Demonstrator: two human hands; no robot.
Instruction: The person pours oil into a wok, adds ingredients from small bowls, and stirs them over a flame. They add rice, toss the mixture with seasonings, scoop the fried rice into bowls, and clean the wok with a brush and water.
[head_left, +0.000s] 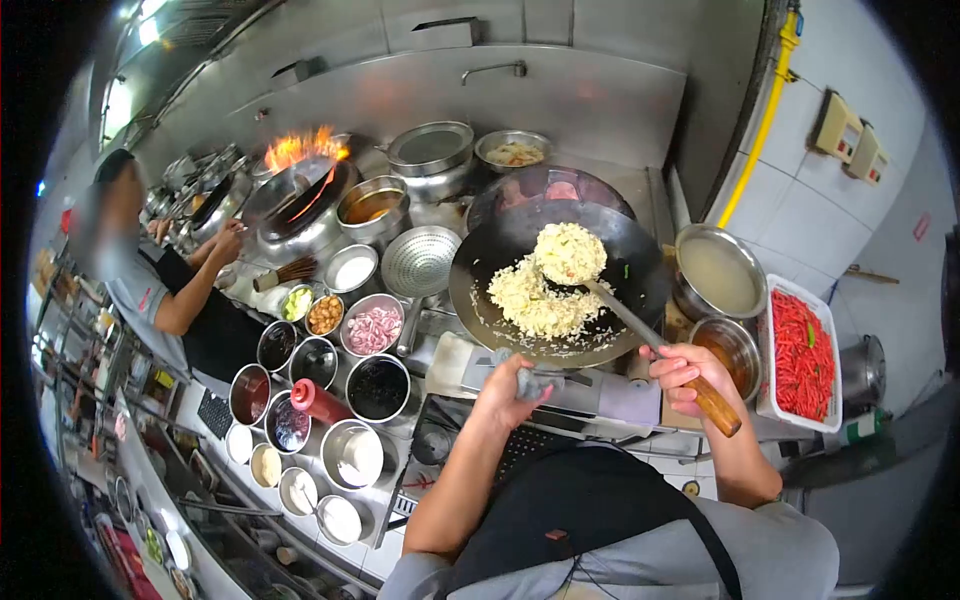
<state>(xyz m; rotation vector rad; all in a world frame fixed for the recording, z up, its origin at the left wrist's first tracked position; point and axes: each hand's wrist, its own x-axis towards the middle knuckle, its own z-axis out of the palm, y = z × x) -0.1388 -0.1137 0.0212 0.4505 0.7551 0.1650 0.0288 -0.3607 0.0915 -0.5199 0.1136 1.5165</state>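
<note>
My right hand (690, 375) is closed around the wooden handle of a long ladle (635, 322). The ladle's bowl is heaped with pale yellow fried rice (568, 252) and hangs over the wok. More fried rice (545, 305) lies below it in the dark wok (640, 270), with loose grains scattered toward the near rim. At that near rim, my left hand (510, 390) is closed on a grey cloth (535, 382). The cloth covers whatever part of the wok it may be gripping.
Red chillies (800, 350) fill a white basket on the right, beside a pot of cloudy liquid (718, 270). Bowls of sliced onion (372, 328) and sauces stand left, near a strainer (420, 262). Flames (305, 150) rise at another wok near a co-worker (160, 270).
</note>
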